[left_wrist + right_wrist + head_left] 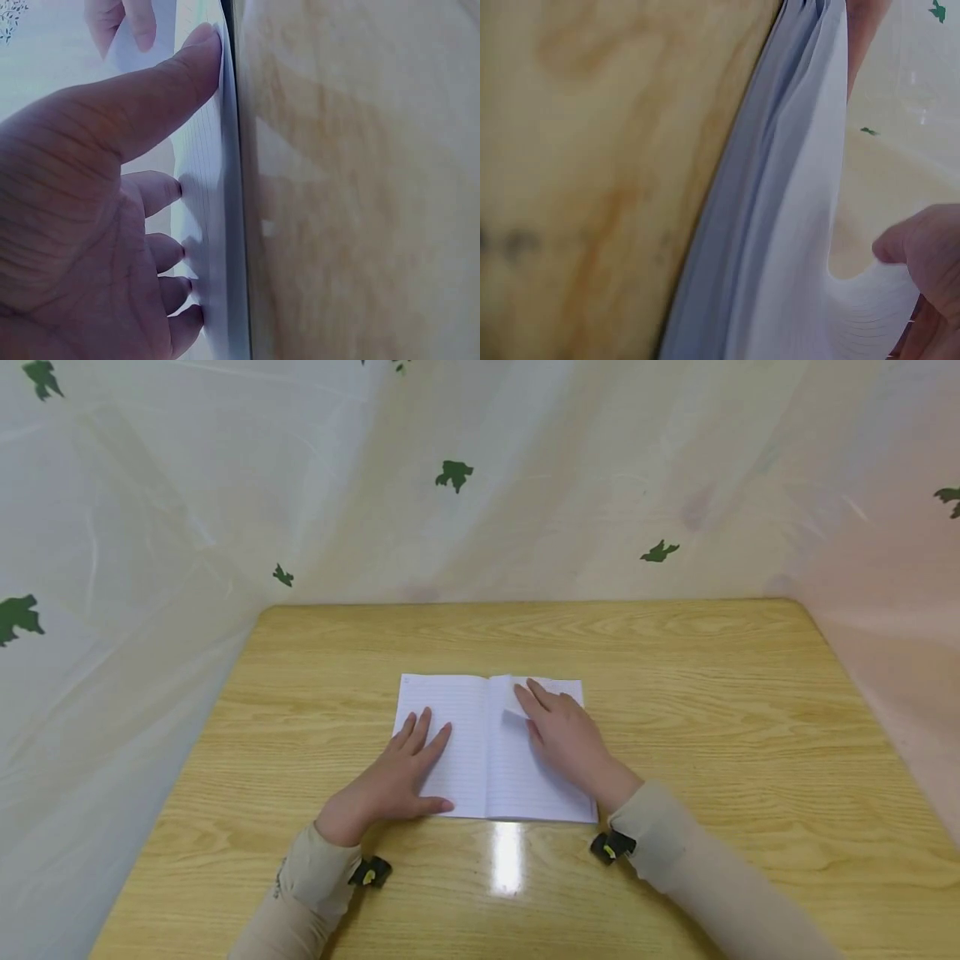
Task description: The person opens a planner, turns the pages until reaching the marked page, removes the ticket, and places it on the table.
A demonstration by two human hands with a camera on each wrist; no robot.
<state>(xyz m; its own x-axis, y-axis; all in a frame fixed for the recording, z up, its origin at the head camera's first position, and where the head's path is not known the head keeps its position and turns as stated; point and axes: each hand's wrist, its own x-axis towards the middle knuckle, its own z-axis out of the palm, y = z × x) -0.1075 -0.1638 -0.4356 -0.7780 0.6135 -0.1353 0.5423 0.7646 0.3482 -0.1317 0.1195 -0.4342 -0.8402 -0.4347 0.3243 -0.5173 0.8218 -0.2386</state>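
Steadying the open notebook point(461, 768), it seems, the left hand point(401, 777) lies spread on its left page; the right hand point(570, 739) pinches a lifted leaf point(862, 315) between thumb and fingers, probably to control its curl. How firmly, I can't tell; the hand covers part of it. The notebook lies mid-table point(675, 693), before patterned sheeting point(525, 527); both sleeves point(712, 868) run out of sight.

the right hand point(936, 262) holds a curled lined page point(864, 315) near layered pages point(731, 247) beside a wood-grained tabletop point(615, 135).
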